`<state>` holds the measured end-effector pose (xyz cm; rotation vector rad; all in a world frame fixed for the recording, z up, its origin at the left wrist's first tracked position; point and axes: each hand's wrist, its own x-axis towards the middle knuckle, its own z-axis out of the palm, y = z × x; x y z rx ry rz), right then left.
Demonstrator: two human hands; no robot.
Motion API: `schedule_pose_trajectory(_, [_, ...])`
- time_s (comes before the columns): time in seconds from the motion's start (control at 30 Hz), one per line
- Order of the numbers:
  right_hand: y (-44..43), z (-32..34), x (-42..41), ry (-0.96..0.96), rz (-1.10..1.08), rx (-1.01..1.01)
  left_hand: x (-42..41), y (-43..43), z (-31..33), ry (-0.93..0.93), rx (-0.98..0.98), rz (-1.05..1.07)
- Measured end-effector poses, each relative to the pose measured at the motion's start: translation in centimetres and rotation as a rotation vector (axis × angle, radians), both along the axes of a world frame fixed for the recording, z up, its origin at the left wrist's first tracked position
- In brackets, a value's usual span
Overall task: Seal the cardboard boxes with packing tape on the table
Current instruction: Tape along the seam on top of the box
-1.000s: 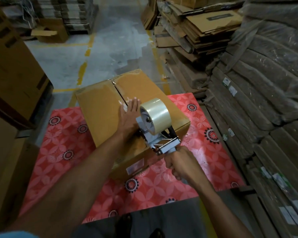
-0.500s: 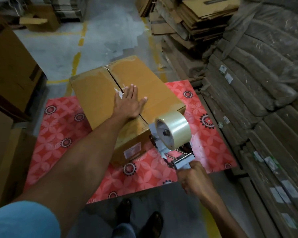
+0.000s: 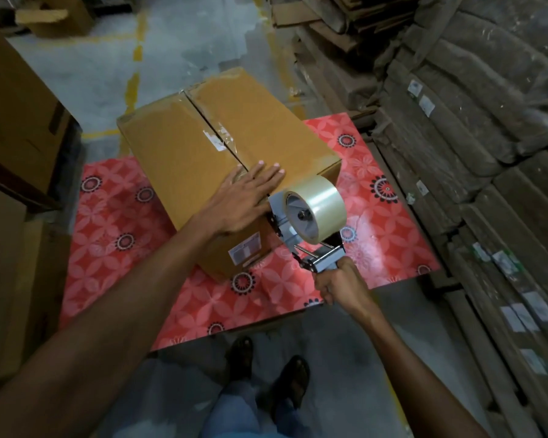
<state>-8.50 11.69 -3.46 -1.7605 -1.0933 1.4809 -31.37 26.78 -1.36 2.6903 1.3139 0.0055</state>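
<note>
A brown cardboard box (image 3: 178, 159) lies on the red flower-patterned table (image 3: 117, 222), its top flaps meeting in a centre seam with clear tape on part of it. My left hand (image 3: 244, 194) rests flat, fingers straight, on the box top near its front end, over the seam. My right hand (image 3: 339, 282) grips the handle of a metal tape dispenser (image 3: 301, 235) loaded with a roll of clear packing tape (image 3: 317, 210). The dispenser sits against the box's near end, below the top edge. A white label (image 3: 245, 251) is stuck on that end face.
Stacks of flattened cardboard (image 3: 475, 159) rise along the right side, close to the table edge. Large brown boxes (image 3: 16, 115) stand to the left. Grey floor with yellow lines (image 3: 136, 58) lies beyond the table. My feet (image 3: 266, 365) show below the table's near edge.
My right hand has pulled the dispenser from the box top toward me and down over the near end. My left hand has slid along the seam toward the front edge.
</note>
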Motion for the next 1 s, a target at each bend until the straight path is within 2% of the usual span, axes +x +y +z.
schedule_pose_trajectory(0.2, [-0.8, -1.4, -1.5, 0.087, -0.031, -0.003, 0.0, 0.0, -0.3, 0.010, 0.008, -0.001])
schedule_pose_trajectory(0.3, [-2.8, -3.7, -1.7, 0.230, -0.173, -0.125, 0.4, -0.1, 0.2, 0.018, -0.005, 0.011])
schedule_pose_trajectory(0.43, [-6.2, -6.7, 0.4, 0.197, -0.334, -0.176, 0.5, -0.1, 0.2, 0.007, -0.009, 0.028])
schedule_pose_trajectory(0.5, [-6.4, -6.4, 1.5, 0.127, -0.378, -0.145, 0.7, -0.2, 0.1, 0.010, -0.002, 0.035])
schedule_pose_trajectory(0.63, [-2.3, -5.5, 4.1, -0.164, -0.455, 0.031, 1.5, -0.9, 0.1, 0.015, 0.009, 0.120])
schedule_pose_trajectory(0.73, [1.9, -7.1, 6.7, -0.388, -0.459, -0.003, 2.2, -2.0, -0.7, 0.011, 0.088, 0.187])
schedule_pose_trajectory(1.0, [5.9, -9.9, 9.3, -0.616, -0.335, -0.087, 1.8, -6.7, -1.2, 0.142, 0.117, 0.223])
